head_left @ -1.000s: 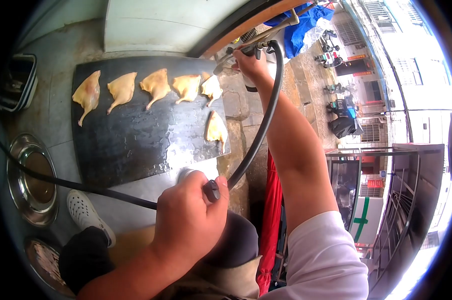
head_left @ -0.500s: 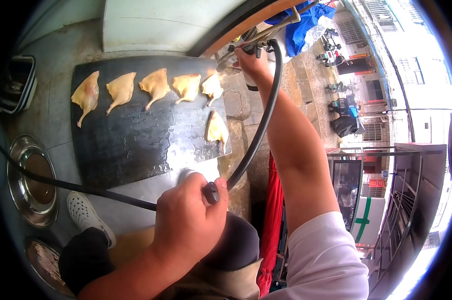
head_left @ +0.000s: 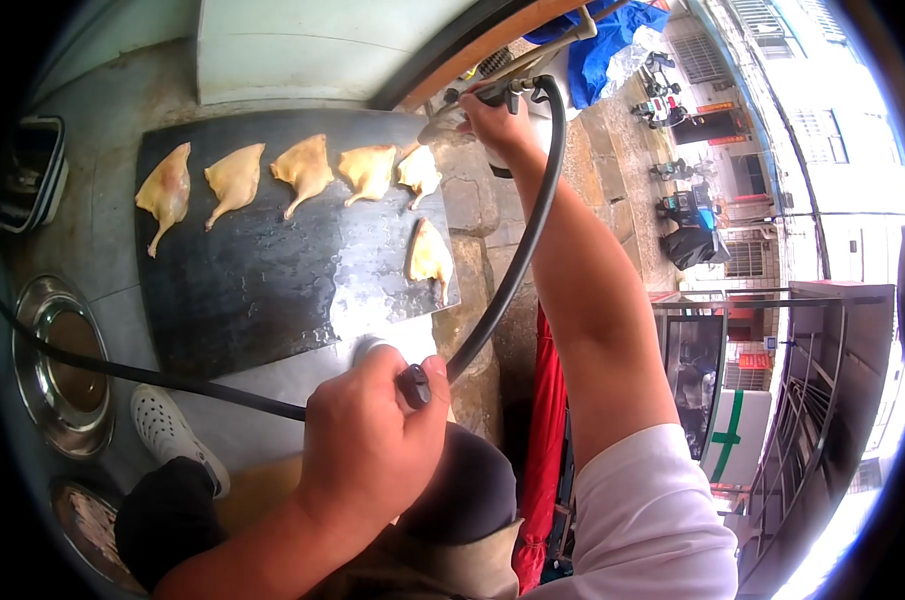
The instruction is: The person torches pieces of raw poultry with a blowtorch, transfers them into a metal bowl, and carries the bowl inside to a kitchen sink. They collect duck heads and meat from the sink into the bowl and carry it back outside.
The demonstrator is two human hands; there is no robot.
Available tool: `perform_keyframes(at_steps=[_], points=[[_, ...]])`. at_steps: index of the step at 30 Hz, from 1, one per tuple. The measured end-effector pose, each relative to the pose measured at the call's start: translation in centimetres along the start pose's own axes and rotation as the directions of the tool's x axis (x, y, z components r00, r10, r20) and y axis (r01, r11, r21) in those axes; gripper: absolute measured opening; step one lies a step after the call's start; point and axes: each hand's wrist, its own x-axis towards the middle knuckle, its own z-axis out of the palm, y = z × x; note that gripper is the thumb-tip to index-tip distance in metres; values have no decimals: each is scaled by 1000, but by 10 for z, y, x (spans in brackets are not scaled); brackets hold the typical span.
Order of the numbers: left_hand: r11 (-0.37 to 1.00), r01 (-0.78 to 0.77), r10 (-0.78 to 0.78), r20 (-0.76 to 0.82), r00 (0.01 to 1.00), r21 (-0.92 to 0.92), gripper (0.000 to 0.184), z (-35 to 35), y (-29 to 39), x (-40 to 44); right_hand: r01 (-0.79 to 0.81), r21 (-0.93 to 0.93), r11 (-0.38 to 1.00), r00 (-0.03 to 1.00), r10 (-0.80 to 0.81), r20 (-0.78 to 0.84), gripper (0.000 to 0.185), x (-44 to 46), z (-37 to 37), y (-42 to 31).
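My right hand [head_left: 500, 122] is raised at the far right corner of a dark slab [head_left: 263, 290], closed around the handle of a gas torch [head_left: 488, 93]. The torch's nozzle end is blurred near the slab's edge; no flame shows clearly. From the torch a black hose [head_left: 521, 265] curves down to my left hand [head_left: 373, 430], which is closed on it. A small dark piece [head_left: 414, 386] sticks out beneath my left thumb; its kind is unclear. Several pale yellow poultry legs [head_left: 303, 172] lie in a row along the slab's far side. One more poultry leg [head_left: 430, 258] lies nearer, by the right edge.
At left on the floor stand a steel basin [head_left: 31, 400] and a dark tub [head_left: 58, 180]. Another pan [head_left: 68, 520] holds pale pieces. My clog [head_left: 173, 425] is beside the slab. A folded red cloth [head_left: 545, 440] stands right of my knee; parked scooters [head_left: 688, 210] line the street.
My right hand and the torch have shifted slightly left and up. The slab and my left hand appear a little further left in the view; both grips are the same.
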Motion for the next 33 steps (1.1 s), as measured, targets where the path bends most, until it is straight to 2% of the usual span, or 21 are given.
perform_keyframes(at_steps=[4, 7, 10, 13, 19, 28, 31, 32, 33], points=[[1000, -2, 2, -1, 1000, 6, 30, 0, -1, 0, 19, -15, 1000, 1000, -19, -7, 21, 5, 4, 8], [1000, 0, 0, 0, 1000, 18, 31, -1, 0, 1, 92, -74, 993, 994, -96, -50, 21, 13, 5, 21], [1000, 0, 0, 5, 1000, 23, 31, -3, 1, 1, -1, -7, 1000, 998, 0, -63, 21, 2, 0, 8], [1000, -10, 10, 5, 1000, 23, 30, -3, 1, 1, 26, -16, 1000, 996, -27, -79, 20, 4, -2, 16], [1000, -28, 28, -14, 1000, -6, 30, 0, -1, -1, 39, 87, 995, 991, -28, -130, 17, 2, -3, 20], [999, -42, 42, -20, 999, -8, 30, 0, -2, 0, 10, -30, 999, 999, -11, -34, 15, -2, -10, 14], [1000, -28, 28, -14, 1000, -3, 30, -1, -1, -1, 109, 13, 994, 986, -106, -131, 14, 13, -6, 45], [1000, -24, 24, -11, 1000, 0, 30, -1, -1, -2, 43, 88, 995, 992, -32, -122, 14, 10, -6, 41], [1000, -21, 21, -6, 1000, 3, 30, -1, -1, -1, 42, 64, 997, 994, -35, -104, 15, 8, -7, 36]])
